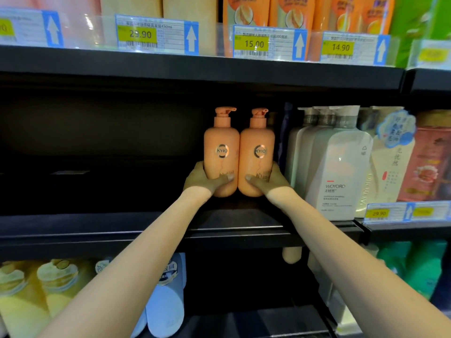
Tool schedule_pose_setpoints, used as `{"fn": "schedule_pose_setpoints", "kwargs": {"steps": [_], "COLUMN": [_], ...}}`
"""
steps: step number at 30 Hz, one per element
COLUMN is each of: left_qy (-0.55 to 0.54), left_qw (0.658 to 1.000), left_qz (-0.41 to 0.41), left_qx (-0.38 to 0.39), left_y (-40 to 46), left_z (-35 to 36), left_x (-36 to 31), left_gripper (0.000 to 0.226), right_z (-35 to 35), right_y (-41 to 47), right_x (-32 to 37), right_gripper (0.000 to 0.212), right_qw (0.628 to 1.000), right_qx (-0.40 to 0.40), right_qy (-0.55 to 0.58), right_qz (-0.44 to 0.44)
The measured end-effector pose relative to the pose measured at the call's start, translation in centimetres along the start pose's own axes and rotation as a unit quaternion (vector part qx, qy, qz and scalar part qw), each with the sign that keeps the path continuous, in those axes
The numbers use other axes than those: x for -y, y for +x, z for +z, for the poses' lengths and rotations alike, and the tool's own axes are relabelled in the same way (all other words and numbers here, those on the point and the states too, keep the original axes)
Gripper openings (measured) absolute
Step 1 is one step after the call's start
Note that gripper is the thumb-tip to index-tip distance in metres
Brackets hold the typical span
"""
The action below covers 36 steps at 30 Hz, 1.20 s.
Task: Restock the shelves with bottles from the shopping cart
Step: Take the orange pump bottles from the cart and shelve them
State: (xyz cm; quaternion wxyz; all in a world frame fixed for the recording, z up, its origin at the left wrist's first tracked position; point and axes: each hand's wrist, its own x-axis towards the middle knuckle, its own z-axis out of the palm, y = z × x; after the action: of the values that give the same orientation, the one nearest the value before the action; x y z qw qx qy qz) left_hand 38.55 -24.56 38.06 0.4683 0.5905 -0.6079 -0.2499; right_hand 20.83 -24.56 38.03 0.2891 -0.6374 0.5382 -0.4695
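Both forearms reach in; left hand and right hand each wrap fingers round a peach pump bottle low down, upright on the dark shelf beside white bottles. Likely full, smooth, slippery: hold the body, not the pump.

Matt peach plastic pump bottles stand on a smooth black shelf.

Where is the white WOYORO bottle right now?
In the head view, the white WOYORO bottle stands at the front of the middle shelf, right of centre, just right of the two orange KYIO bottles the hands hold.
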Motion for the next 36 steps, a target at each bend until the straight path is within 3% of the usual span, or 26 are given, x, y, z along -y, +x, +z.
{"fn": "schedule_pose_setpoints", "kwargs": {"steps": [3, 5, 8, 11, 15, 18, 21, 27, 32, 36], "left_qy": [0.188, 0.295, 0.370, 0.370, 0.246, 0.202, 0.164, 0.138, 0.155, 0.151], "left_qw": [0.978, 0.949, 0.919, 0.918, 0.919, 0.895, 0.871, 0.770, 0.713, 0.691], "left_qz": [-0.038, -0.022, 0.011, 0.096, 0.283, 0.354, 0.361, 0.373, 0.387, 0.373], "left_qx": [0.081, 0.112, 0.134, 0.103, 0.120, 0.182, 0.292, 0.499, 0.564, 0.601], "left_y": [-2.2, -4.5, -9.1, -13.9, -20.3, -24.8, -29.8, -39.7, -45.8, -48.5], "left_z": [-1.7, -3.8, -6.4, -6.1, -0.7, 6.1, 12.8, 23.3, 29.4, 33.4], "left_x": [-0.6, -1.0, -1.5, -1.5, -0.7, 0.8, 2.5, 4.3, 4.5, 5.0], "left_gripper": [0.088, 0.085, 0.077, 0.073, 0.077, 0.067, 0.063, 0.065, 0.061, 0.056], "right_z": [-0.2, -0.9, -2.2, -3.9, -6.6, -8.7, -10.5, -13.2, -14.8, -16.0], "right_y": [-2.6, -5.5, -10.8, -17.0, -26.3, -34.3, -42.8, -59.4, -68.7, -71.8], "right_x": [0.8, 1.6, 2.4, 2.0, -2.1, -7.1, -12.2, -18.4, -21.3, -24.8], "right_gripper": [0.072, 0.058, 0.052, 0.050, 0.050, 0.051, 0.054, 0.048, 0.046, 0.045], "right_qw": [0.991, 0.980, 0.966, 0.964, 0.936, 0.918, 0.902, 0.856, 0.802, 0.789], "right_qx": [-0.002, 0.015, 0.029, -0.003, -0.051, -0.098, -0.118, -0.167, -0.205, -0.211], "right_qy": [-0.127, -0.199, -0.255, -0.257, -0.329, -0.383, -0.405, -0.367, -0.333, -0.290], "right_qz": [0.052, 0.025, -0.016, -0.070, -0.116, -0.036, 0.092, 0.324, 0.451, 0.498]}}
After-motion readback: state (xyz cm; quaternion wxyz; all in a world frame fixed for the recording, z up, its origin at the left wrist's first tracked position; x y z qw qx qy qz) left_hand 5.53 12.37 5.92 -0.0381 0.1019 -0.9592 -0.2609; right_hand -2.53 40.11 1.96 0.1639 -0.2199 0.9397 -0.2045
